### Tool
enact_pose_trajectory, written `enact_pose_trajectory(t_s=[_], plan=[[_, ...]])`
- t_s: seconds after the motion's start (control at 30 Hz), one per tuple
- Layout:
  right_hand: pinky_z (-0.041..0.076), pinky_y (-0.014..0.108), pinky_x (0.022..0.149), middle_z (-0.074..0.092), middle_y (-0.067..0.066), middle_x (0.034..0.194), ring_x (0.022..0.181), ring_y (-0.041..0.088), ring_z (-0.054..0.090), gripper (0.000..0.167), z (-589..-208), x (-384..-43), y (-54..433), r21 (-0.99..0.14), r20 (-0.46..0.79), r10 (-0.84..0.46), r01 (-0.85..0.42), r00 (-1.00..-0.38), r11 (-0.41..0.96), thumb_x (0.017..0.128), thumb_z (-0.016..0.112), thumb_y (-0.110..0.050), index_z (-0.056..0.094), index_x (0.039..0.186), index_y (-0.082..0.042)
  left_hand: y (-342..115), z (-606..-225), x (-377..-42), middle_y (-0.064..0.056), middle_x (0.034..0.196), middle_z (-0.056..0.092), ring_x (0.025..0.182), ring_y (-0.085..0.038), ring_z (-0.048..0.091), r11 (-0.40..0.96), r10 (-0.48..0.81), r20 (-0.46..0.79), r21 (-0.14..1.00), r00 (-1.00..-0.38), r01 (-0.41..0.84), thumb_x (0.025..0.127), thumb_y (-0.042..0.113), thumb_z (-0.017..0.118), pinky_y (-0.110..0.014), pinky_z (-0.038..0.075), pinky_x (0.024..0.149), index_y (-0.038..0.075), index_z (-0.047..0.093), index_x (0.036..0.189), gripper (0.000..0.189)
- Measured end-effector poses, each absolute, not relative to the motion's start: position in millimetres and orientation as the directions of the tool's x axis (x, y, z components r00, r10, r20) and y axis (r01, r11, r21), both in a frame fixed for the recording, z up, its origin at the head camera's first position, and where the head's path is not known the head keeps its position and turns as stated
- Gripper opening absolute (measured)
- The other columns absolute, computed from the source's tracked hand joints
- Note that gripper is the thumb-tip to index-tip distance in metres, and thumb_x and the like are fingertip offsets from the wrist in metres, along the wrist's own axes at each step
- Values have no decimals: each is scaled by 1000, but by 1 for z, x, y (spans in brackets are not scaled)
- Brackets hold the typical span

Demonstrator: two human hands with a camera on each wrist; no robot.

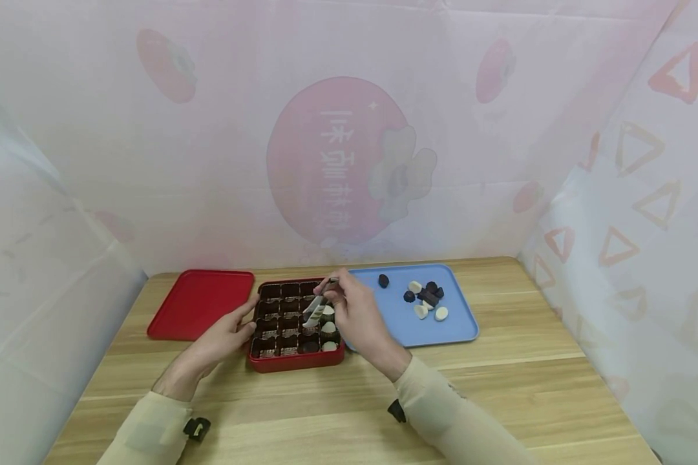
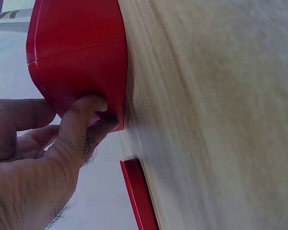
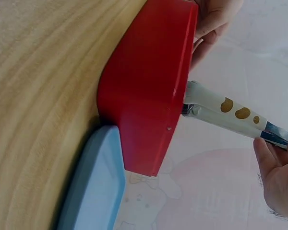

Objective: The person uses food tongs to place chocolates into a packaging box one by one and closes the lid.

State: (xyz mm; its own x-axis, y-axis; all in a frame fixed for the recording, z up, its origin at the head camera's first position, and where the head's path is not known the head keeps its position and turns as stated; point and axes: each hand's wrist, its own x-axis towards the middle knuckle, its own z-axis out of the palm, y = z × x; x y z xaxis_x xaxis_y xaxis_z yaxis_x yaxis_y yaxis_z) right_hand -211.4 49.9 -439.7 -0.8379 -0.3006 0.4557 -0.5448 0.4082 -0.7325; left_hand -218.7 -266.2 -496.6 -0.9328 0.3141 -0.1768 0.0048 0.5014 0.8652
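Observation:
A red box (image 1: 296, 365) with a dark compartment insert stands on the table. Pale chocolates (image 1: 329, 328) fill several compartments of its right column, and a dark chocolate (image 1: 309, 347) sits in the front row. Against the box's left side, my left hand (image 1: 225, 332) rests its fingertips; the left wrist view shows them on the red wall (image 2: 81, 62). My right hand (image 1: 363, 318) pinches tongs (image 3: 225, 111) with a white, brown-spotted pattern near their upper end. The tongs' tips point down into the box, and I cannot tell whether they hold a chocolate.
Right of the box, a blue tray (image 1: 397, 330) carries white chocolates (image 1: 441, 314) and dark chocolates (image 1: 383, 280), most of them clustered toward its right. A red lid (image 1: 206, 303) lies flat at the left. A printed cloth wall (image 1: 221, 194) rises behind the wooden table (image 1: 302, 413).

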Motion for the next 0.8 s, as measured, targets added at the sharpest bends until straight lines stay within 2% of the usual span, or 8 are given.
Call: enact_pose_trajectory(t_s=[0.13, 0.2, 0.33, 0.47, 0.57, 0.67, 0.8], plan=[[69, 30, 107, 82, 12, 126, 121, 28, 83, 12, -443, -212, 47, -735, 449, -310, -544, -838, 405, 118, 61, 2, 68, 126, -3, -266, -497, -219, -35, 194, 8, 145, -39, 61, 490, 312, -177, 872, -933, -2, 122, 3, 48, -16, 54, 96, -2, 14, 187, 74], [70, 30, 106, 82, 12, 127, 120, 27, 83, 12, -445, -212, 47, -738, 444, -315, -541, -839, 403, 118, 61, -2, 68, 128, -4, -266, -497, -219, -35, 194, 8, 142, -38, 62, 487, 311, -176, 874, -934, -3, 122, 3, 48, -16, 54, 94, -2, 14, 187, 74], [70, 33, 104, 81, 9, 129, 120, 25, 82, 14, -447, -213, 49, -753, 420, -321, -523, -849, 399, 119, 61, -9, 69, 132, -7, -266, -496, -219, -35, 194, 8, 155, -42, 56, 492, 315, -173, 871, -933, 5, 122, 3, 48, -11, 52, 101, -3, 14, 186, 73], [70, 43, 106, 80, 8, 132, 124, 26, 81, 17, -447, -214, 53, -775, 397, -320, -501, -860, 386, 120, 60, -12, 68, 134, -9, -266, -496, -219, -34, 195, 8, 165, -48, 48, 501, 317, -173, 865, -932, 10, 122, 3, 48, -17, 54, 112, -3, 14, 186, 72], [70, 46, 108, 80, 8, 133, 128, 27, 80, 17, -446, -215, 57, -792, 389, -317, -490, -865, 365, 121, 59, -12, 68, 135, -10, -265, -496, -219, -34, 195, 8, 164, -47, 49, 503, 314, -174, 864, -933, 8, 122, 3, 48, -17, 54, 113, -3, 15, 186, 72], [70, 42, 108, 79, 7, 134, 131, 27, 80, 17, -445, -215, 60, -806, 380, -311, -477, -871, 351, 121, 59, -14, 68, 136, -10, -265, -496, -219, -34, 195, 8, 162, -47, 51, 502, 315, -173, 865, -933, 9, 123, 3, 48, -13, 53, 108, -4, 14, 186, 72], [71, 42, 108, 78, 9, 136, 132, 29, 79, 20, -443, -215, 66, -810, 387, -293, -474, -874, 346, 122, 58, -16, 68, 137, -7, -266, -496, -219, -32, 195, 7, 171, -51, 38, 505, 318, -177, 863, -931, 8, 122, 3, 49, -13, 51, 113, -3, 14, 186, 73]])
